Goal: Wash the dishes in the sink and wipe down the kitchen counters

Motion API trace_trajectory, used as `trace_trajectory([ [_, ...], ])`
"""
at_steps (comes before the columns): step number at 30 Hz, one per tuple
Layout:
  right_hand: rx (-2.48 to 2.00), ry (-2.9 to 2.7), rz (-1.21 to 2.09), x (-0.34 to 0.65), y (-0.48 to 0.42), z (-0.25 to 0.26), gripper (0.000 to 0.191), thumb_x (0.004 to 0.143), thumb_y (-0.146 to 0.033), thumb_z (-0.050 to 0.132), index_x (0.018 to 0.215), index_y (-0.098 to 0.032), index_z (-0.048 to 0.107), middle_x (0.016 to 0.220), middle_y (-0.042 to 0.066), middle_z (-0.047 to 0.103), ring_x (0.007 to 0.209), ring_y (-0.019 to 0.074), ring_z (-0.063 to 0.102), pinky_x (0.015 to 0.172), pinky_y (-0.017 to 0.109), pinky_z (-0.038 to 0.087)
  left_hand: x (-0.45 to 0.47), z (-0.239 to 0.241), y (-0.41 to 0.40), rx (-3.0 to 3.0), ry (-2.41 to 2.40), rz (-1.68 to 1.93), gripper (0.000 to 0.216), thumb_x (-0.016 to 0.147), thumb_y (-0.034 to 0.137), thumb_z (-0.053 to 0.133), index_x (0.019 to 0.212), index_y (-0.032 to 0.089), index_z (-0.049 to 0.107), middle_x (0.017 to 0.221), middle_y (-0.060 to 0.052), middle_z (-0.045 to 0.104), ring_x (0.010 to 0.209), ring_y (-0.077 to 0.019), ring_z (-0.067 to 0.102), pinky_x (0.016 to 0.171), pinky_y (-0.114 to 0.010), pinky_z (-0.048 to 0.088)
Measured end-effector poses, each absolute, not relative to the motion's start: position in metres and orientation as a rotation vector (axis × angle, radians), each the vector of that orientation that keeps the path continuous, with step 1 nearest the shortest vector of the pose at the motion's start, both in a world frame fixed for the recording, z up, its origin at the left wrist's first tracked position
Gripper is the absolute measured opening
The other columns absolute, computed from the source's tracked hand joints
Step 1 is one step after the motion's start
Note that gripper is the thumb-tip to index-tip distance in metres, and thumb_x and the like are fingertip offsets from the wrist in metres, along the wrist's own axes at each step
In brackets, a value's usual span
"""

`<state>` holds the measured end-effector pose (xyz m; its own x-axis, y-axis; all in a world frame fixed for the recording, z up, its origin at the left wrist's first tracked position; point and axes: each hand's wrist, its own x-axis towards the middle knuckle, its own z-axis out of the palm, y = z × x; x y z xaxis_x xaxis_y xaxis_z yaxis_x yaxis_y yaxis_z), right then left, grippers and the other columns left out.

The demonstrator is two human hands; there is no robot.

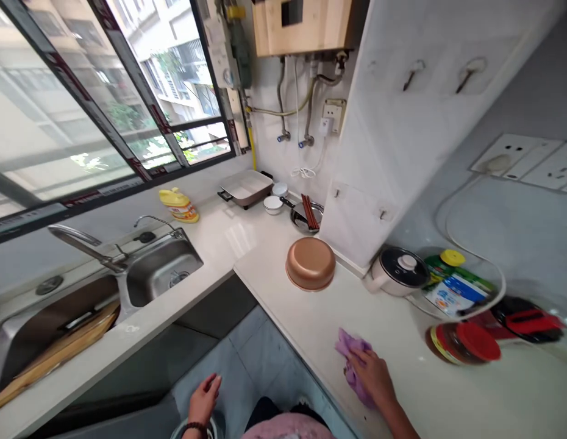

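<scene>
My right hand (372,373) presses a crumpled purple cloth (355,344) onto the white countertop (311,332), with fingers bunched over it. The cloth spreads out on both sides of the hand. My left hand (205,397) hangs over the floor, off the counter, its fingers loosely curled and nothing visible in them. A dark beaded bracelet is on that wrist. Beyond the right hand, a copper-coloured pan (311,263) lies upside down on the counter. To the right of the hand is a red-lidded jar (463,342), apart from it.
A double sink (167,268) with a wooden board (59,353) is at left. At the back are a yellow jug (178,205), an electric pan (247,186), small bowls and a metal bowl (296,223) holding utensils. A lidded pot (399,271) and a looping cable stand at right.
</scene>
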<state>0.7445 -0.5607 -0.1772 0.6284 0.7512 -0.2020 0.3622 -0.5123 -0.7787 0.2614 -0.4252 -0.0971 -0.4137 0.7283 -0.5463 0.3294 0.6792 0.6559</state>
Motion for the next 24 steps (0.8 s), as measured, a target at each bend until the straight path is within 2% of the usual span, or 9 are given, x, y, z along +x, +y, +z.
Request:
trace_trajectory([
  [2,-2.11,-0.787,0.679,0.768,-0.546,-0.173,0.044,0.065,-0.066,0.074,0.083,-0.027,0.082,0.098,0.013,0.077,0.111,0.0404,0.067,0.111,0.056,0.044,0.276,-0.084,-0.404,0.805,1.911,0.667,0.069,0.044,0.066,0.084,0.093,0.018,0.073,0.09,-0.013,0.078,0.089,-0.034,0.075,0.076,-0.043,0.06],
  [4,-2.076,-0.682,0.667,0.783,-0.524,-0.169,0.051,0.062,-0.07,0.074,0.088,-0.026,0.082,0.105,0.014,0.077,0.113,0.0413,0.067,0.111,0.056,0.046,0.297,-0.071,-0.379,0.866,1.846,0.705,0.084,0.041,0.072,0.085,0.103,0.015,0.073,0.099,-0.016,0.077,0.095,-0.0341,0.074,0.077,-0.043,0.059],
  [6,-2.008,-0.547,0.721,0.788,-0.495,-0.164,0.069,0.063,-0.074,0.072,0.108,-0.023,0.08,0.121,0.016,0.075,0.114,0.0403,0.068,0.108,0.054,0.05,0.325,-0.059,-0.348,0.936,1.757,0.703,0.095,0.045,0.076,0.084,0.115,0.013,0.072,0.11,-0.02,0.076,0.102,-0.0352,0.072,0.078,-0.043,0.058],
  [8,-1.902,-0.397,0.815,0.784,-0.462,-0.159,0.089,0.065,-0.079,0.07,0.132,-0.021,0.071,0.138,0.017,0.068,0.121,0.0384,0.067,0.107,0.05,0.053,0.358,-0.051,-0.312,1.006,1.642,0.665,0.102,0.051,0.079,0.081,0.126,0.01,0.069,0.123,-0.024,0.072,0.112,-0.0376,0.069,0.08,-0.043,0.058],
  [11,-1.752,-0.232,0.921,0.775,-0.415,-0.152,0.106,0.066,-0.086,0.066,0.151,-0.024,0.055,0.157,0.014,0.055,0.138,0.0362,0.058,0.108,0.045,0.054,0.409,-0.048,-0.25,1.078,1.458,0.576,0.11,0.06,0.08,0.078,0.142,0.009,0.06,0.144,-0.028,0.061,0.127,-0.0397,0.063,0.088,-0.044,0.057],
  [16,-1.695,-0.108,0.899,0.768,-0.356,-0.143,0.113,0.068,-0.093,0.059,0.159,-0.029,0.044,0.169,0.012,0.038,0.151,0.0377,0.042,0.111,0.052,0.052,0.487,-0.062,-0.156,1.129,1.247,0.38,0.127,0.064,0.084,0.072,0.159,0.007,0.038,0.164,-0.031,0.037,0.146,-0.0415,0.047,0.106,-0.047,0.051],
  [19,-1.721,-0.047,0.859,0.769,-0.33,-0.138,0.114,0.068,-0.096,0.055,0.16,-0.029,0.043,0.169,0.013,0.037,0.152,0.0407,0.04,0.106,0.057,0.053,0.527,-0.074,-0.116,1.204,1.178,0.304,0.141,0.059,0.086,0.072,0.162,0.0,0.029,0.167,-0.034,0.028,0.154,-0.0428,0.036,0.121,-0.047,0.037],
  [22,-1.769,-0.026,0.822,0.766,-0.31,-0.129,0.111,0.068,-0.098,0.052,0.157,-0.033,0.047,0.167,0.01,0.04,0.151,0.0418,0.041,0.1,0.056,0.057,0.56,-0.084,-0.092,1.274,1.132,0.278,0.145,0.056,0.084,0.075,0.161,-0.005,0.027,0.169,-0.032,0.024,0.159,-0.0418,0.025,0.129,-0.043,0.024],
  [24,-1.782,-0.043,0.819,0.761,-0.3,-0.121,0.108,0.069,-0.097,0.052,0.156,-0.034,0.049,0.165,0.008,0.046,0.151,0.0408,0.041,0.102,0.056,0.056,0.574,-0.087,-0.084,1.293,1.098,0.263,0.137,0.059,0.08,0.076,0.16,-0.002,0.034,0.168,-0.029,0.03,0.158,-0.0406,0.027,0.129,-0.042,0.023],
])
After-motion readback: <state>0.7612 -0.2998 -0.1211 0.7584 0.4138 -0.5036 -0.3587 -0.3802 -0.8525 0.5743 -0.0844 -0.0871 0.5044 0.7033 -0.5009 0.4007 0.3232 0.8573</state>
